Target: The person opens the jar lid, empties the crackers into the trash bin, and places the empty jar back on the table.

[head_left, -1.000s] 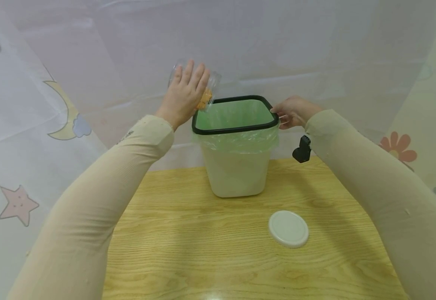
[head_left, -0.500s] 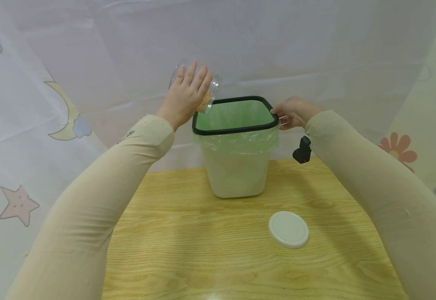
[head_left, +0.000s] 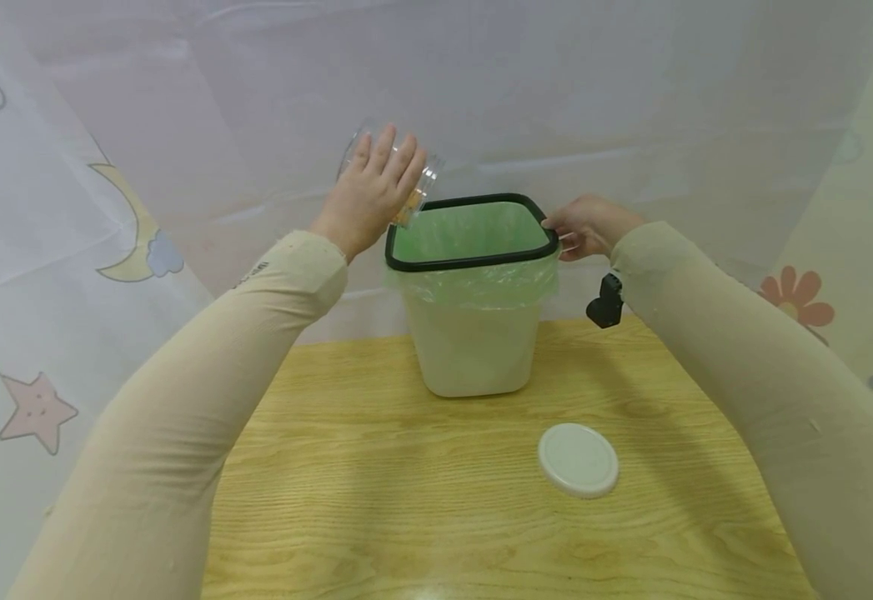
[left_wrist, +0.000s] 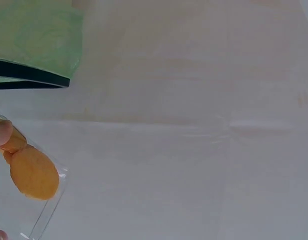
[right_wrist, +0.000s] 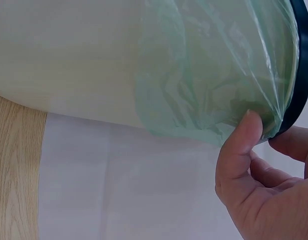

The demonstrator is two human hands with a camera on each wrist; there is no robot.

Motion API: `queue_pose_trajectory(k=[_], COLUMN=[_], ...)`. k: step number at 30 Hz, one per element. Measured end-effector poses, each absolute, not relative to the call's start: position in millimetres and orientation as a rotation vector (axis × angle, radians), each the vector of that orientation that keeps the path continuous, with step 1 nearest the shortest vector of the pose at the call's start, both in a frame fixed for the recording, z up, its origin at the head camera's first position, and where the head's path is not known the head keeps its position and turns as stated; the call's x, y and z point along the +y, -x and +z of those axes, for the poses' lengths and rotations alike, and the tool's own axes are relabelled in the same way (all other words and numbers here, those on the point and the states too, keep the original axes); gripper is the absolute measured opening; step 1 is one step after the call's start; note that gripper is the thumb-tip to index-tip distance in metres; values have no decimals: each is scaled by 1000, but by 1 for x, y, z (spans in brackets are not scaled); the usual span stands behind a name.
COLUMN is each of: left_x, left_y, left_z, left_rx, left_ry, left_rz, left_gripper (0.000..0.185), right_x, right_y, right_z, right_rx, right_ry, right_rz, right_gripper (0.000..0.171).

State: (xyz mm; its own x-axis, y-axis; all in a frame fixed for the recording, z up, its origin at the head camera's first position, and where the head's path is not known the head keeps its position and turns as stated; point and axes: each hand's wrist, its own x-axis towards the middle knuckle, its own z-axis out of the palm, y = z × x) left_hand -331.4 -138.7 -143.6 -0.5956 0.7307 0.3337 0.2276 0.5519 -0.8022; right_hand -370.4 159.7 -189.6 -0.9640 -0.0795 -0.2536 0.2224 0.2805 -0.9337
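My left hand [head_left: 367, 196] grips a clear jar [head_left: 432, 173], tipped with its mouth low beside the bin's left rim. Soft-looking orange lumps [left_wrist: 35, 172] lie inside the jar towards its mouth; the hand covers much of it in the head view. A pale waste bin [head_left: 477, 350] stands upright, lined with a green plastic bag [head_left: 474, 229] folded out over the edge under a black rim ring [head_left: 472, 262]. At the right rear corner my right hand [head_left: 594, 225] pinches the rim, with thumb against the bag in the right wrist view.
A round white lid [head_left: 578, 459] lies on the wooden table [head_left: 376, 500] in front of the bin. Behind the table hangs a pale printed cloth [head_left: 256, 100]. A small black device [head_left: 605, 302] sits at my right wrist.
The jar has tilted slightly further, and less of the orange lumps shows past my left hand. My right hand keeps its hold on the rim; bin and lid stay put.
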Motion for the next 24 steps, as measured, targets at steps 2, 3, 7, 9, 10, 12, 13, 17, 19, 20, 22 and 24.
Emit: queue_pose_trajectory(k=[2,3,7,9,10,12,13,17,19,20,22,24], left_x=[-138,-138,-138,-138,-138,-138,-138,-140,-141,-141,-142,-143], left_y=[332,332,334,334,334,333,333,334,334,335,335,336], left_z=[-144,-144,-145,-145,-144,-144,-144,-145,-145,-146,-146,-146], left_rx=[-2100,-2085,-2070,-2111,-2139,-2193,-2219,-2249,-2253,-2252,-2251,-2242], left_ry=[766,768,784,788,787,778,770,750,744,745,746,741], left_rz=[985,986,943,899,879,834,815,786,788,787,783,789], left_gripper=[73,73,72,71,71,73,74,83,87,86,82,77], right_x=[160,160,159,159,159,159,159,159,159,159,159,159], right_y=[371,371,372,372,372,372,372,373,373,373,373,373], right_z=[-190,-190,-191,-191,-191,-191,-191,-191,-191,-191,-191,-191], right_rx=[2305,2306,2313,2311,2312,2313,2314,2307,2303,2304,2300,2308], right_ry=[-134,-136,-137,-136,-135,-134,-133,-123,-120,-119,-120,-122], right_rz=[-1742,-1743,-1741,-1742,-1742,-1740,-1739,-1740,-1742,-1743,-1746,-1743], right_gripper=[9,9,9,9,9,9,8,8,8,8,8,9])
